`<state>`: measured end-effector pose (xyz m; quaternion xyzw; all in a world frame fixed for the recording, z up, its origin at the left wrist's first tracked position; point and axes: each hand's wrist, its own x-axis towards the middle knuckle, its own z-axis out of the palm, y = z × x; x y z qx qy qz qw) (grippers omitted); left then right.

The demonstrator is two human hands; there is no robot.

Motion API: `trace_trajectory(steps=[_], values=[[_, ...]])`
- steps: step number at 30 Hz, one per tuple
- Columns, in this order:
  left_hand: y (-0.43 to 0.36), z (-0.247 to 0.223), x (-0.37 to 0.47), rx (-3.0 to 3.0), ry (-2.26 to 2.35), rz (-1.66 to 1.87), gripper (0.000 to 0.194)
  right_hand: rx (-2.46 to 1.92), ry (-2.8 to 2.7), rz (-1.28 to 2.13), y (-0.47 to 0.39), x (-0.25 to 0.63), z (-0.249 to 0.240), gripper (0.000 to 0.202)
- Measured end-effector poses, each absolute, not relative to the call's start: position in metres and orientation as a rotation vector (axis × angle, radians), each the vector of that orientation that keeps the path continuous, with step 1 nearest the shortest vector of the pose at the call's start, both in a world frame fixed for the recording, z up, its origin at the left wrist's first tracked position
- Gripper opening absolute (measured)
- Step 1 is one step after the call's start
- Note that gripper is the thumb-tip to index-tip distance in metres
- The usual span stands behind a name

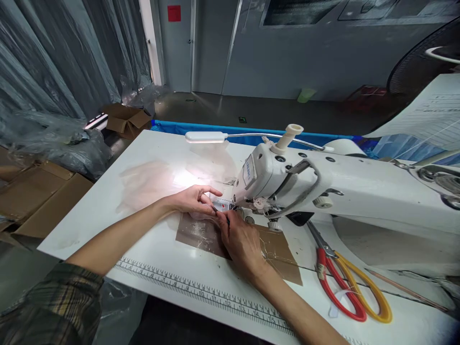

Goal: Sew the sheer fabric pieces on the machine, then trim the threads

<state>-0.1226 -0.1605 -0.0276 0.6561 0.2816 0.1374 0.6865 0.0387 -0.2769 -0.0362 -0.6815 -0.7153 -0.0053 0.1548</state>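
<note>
My left hand [196, 199] is closed at the thumb and fingers on sheer pale fabric [203, 215], just left of the needle area of a white sewing machine [264, 172]. Close beside it, my right hand [239, 235] has its fingers pressed together around a small dark tool, whose thin tip points toward the left fingertips. More sheer pinkish fabric [151, 182] is spread on the white table behind the left forearm. Under the hands lies a brown sheet [197, 235] with loose thread bits; its right part [283, 254] shows past the right wrist.
Red-handled scissors [338, 292] and yellow-handled ones [373, 297] lie right of my right forearm. A ruler strip [201, 292] runs along the table's front edge. A lamp [206, 137] hangs behind the hands. Cardboard boxes [43, 196] stand at the left.
</note>
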Motion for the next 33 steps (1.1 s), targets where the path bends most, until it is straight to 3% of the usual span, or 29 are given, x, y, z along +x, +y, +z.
trace_trajectory(steps=[10,16,22,25,30,33], values=[[-0.164,-0.025,-0.123,1.475,0.632,0.32,0.074,-2.111,-1.984,0.335,-0.275,0.032,-0.026,0.034],[-0.164,-0.029,-0.122,1.505,0.617,0.33,0.074,-2.1,-1.897,0.322,-0.277,0.033,-0.026,0.035],[-0.152,-0.032,-0.132,1.876,0.621,0.409,0.086,-1.922,-1.954,0.228,-0.299,0.083,-0.035,0.045],[-0.143,-0.021,-0.134,2.129,0.646,0.422,0.073,-2.037,-1.911,-0.078,-0.312,0.12,-0.042,0.053],[-0.119,0.017,-0.115,2.544,0.964,0.355,0.031,-2.141,-1.82,-0.284,-0.319,0.148,-0.052,0.052],[-0.095,0.028,-0.097,2.665,1.278,0.002,0.041,-2.142,-1.817,-0.259,-0.317,0.151,-0.057,0.049]])
